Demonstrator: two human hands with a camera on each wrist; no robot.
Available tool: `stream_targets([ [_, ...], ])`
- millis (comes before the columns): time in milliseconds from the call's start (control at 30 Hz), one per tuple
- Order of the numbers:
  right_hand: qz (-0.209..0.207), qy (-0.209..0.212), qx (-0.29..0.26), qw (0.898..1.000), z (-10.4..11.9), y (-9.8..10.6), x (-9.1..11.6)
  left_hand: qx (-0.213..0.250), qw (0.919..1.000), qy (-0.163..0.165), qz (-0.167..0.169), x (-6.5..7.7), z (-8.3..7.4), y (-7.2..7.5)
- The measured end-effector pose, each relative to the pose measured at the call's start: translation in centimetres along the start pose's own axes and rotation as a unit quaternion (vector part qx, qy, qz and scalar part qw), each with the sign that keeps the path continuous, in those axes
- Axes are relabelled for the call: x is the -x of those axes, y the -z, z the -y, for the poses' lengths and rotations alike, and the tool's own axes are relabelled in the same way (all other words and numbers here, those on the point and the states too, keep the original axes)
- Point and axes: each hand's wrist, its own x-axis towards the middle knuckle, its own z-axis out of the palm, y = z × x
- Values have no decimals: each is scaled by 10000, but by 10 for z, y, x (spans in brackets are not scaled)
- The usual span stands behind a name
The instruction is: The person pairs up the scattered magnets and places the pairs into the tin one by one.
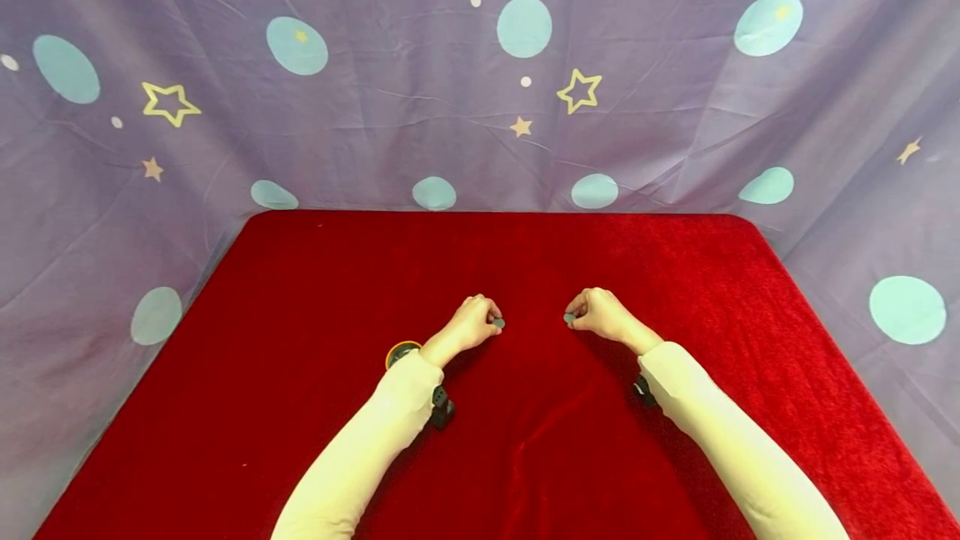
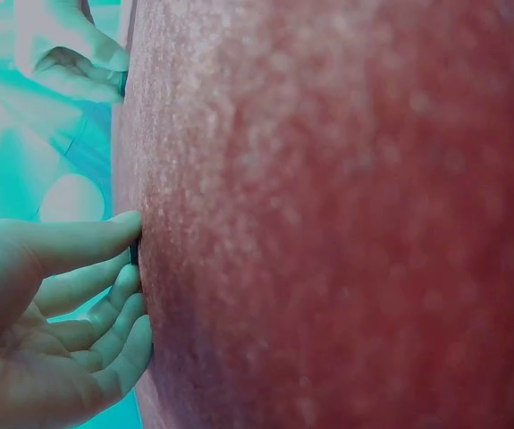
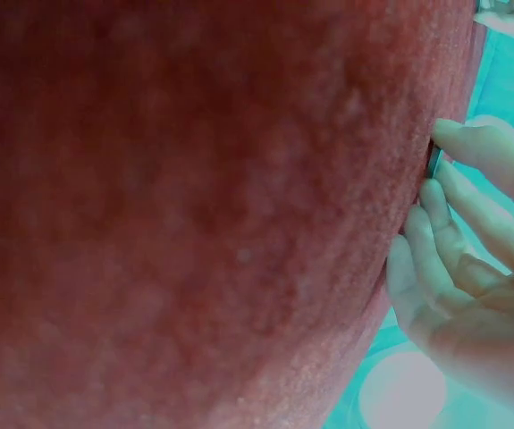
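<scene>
In the head view, my left hand (image 1: 471,323) pinches a small, flat grey disc (image 1: 498,323) between thumb and fingers, low over the red cloth. A matching grey disc (image 1: 569,317) is pinched by my right hand (image 1: 602,313), a short gap to the right. The left wrist view shows the left disc edge-on as a thin dark edge (image 2: 135,251) between thumb and forefinger, fingertips right at the cloth. From the right wrist, the right disc's dark edge (image 3: 433,162) likewise shows between thumb and forefinger, with the other fingers loosely bent against the cloth.
A round dark object with an orange rim (image 1: 401,352) lies beside my left wrist, partly hidden by the sleeve. Red velvety cloth (image 1: 525,265) covers the table, with a few creases near the front. A patterned purple curtain (image 1: 390,107) surrounds the back and sides.
</scene>
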Motion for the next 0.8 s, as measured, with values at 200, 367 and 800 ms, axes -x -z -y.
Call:
stream_targets([
  [200,4,230,22,9997,4,0,-2,-199,9996,195,110,0,-18,4],
  [367,115,128,39,9998,7,-3,-3,-268,9993,223,156,15,-72,39],
  [800,136,322,181,9992,14,-7,-5,-332,9984,210,415,-21,-1,-42],
])
